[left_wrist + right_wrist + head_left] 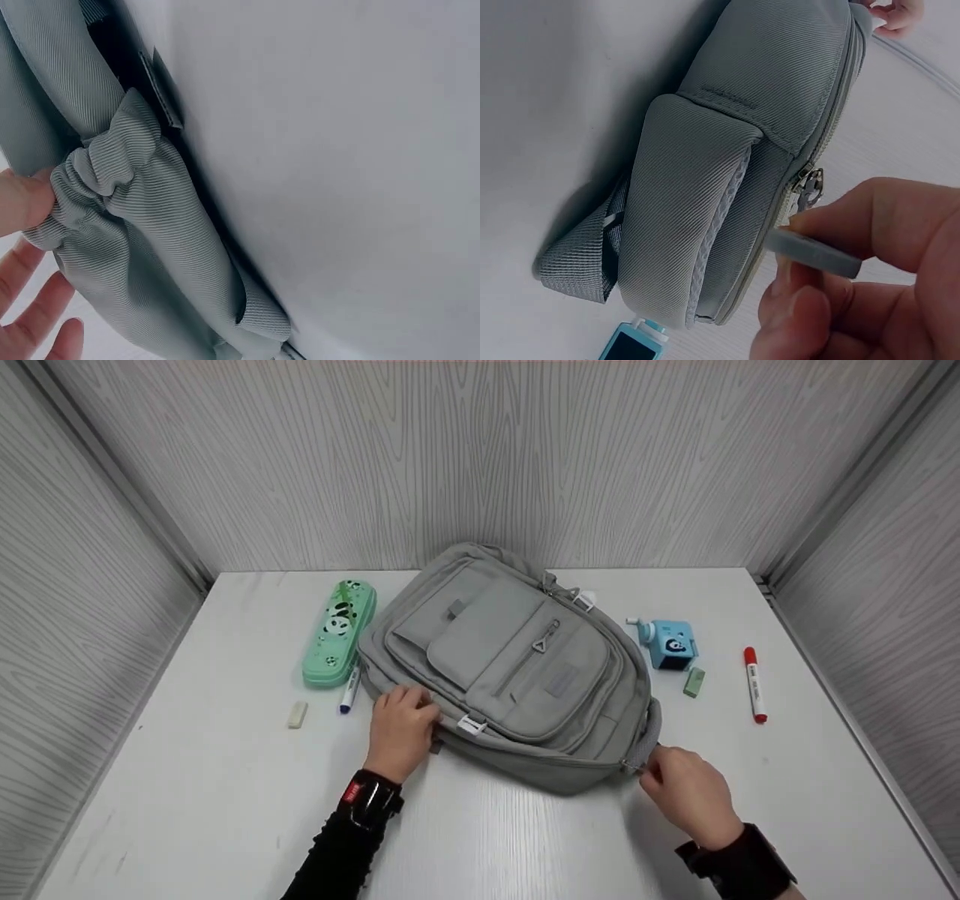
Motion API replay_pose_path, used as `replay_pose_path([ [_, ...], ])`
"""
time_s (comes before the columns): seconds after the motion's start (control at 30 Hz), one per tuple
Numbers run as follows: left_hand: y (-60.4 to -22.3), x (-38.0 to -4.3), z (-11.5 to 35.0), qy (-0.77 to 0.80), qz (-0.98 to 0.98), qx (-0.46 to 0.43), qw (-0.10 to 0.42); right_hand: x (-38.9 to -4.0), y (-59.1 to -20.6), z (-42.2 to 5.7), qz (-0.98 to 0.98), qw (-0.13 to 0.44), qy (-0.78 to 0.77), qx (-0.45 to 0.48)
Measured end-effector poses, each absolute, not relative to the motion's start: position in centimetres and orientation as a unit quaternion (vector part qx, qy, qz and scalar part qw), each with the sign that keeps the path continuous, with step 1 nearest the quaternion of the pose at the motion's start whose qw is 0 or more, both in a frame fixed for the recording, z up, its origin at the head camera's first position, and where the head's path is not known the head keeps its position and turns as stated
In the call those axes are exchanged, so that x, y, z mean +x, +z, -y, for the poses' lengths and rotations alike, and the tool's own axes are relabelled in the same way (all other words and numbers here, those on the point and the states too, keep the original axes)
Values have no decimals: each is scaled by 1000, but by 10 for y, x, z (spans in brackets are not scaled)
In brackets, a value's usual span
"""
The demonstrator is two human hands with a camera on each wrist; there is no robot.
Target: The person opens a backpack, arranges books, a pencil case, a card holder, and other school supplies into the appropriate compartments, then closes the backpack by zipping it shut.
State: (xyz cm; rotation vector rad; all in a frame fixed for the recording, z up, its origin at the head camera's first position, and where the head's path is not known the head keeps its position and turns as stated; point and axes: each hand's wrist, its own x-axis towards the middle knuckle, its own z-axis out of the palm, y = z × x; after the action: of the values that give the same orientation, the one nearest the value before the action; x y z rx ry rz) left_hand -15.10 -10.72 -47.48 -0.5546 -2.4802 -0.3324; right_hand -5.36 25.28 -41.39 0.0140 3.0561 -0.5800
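Observation:
A grey backpack (495, 607) lies front side up, at a slant, in the middle of the table. My left hand (401, 735) is at its near left side; in the left wrist view the thumb and forefinger pinch the gathered fabric of the side pocket (120, 172), while the other fingers are spread. At the backpack's right end, by the padded top handle (682, 195), my right hand (688, 793) pinches a grey zipper pull (814, 253) between thumb and forefinger. The metal zipper slider (808, 184) shows just beside those fingertips.
To the left are a green panda pencil case (330, 652), a white eraser (297, 715) and a blue-capped marker (350, 690). On the right sit a blue pencil sharpener (670, 641), a green eraser (694, 682) and a red marker (754, 686). Panels (480, 465) enclose the table.

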Motion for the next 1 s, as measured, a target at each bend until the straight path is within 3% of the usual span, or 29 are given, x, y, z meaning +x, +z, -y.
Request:
replay_pose_path([
  [0.3,-453,-122,74,-125,944,-172,252,-47,-413,-243,-984,2,-180,-3],
  [0.47,-437,-97,25,-132,931,-243,239,-49,-411,-238,-983,6,-184,2],
  [0.73,-441,-75,-51,-18,934,-325,144,-51,-410,-233,-983,6,-184,-1],
  [1.0,-449,-77,-73,23,930,-332,157,-53,-412,-236,-983,-7,-181,0],
])
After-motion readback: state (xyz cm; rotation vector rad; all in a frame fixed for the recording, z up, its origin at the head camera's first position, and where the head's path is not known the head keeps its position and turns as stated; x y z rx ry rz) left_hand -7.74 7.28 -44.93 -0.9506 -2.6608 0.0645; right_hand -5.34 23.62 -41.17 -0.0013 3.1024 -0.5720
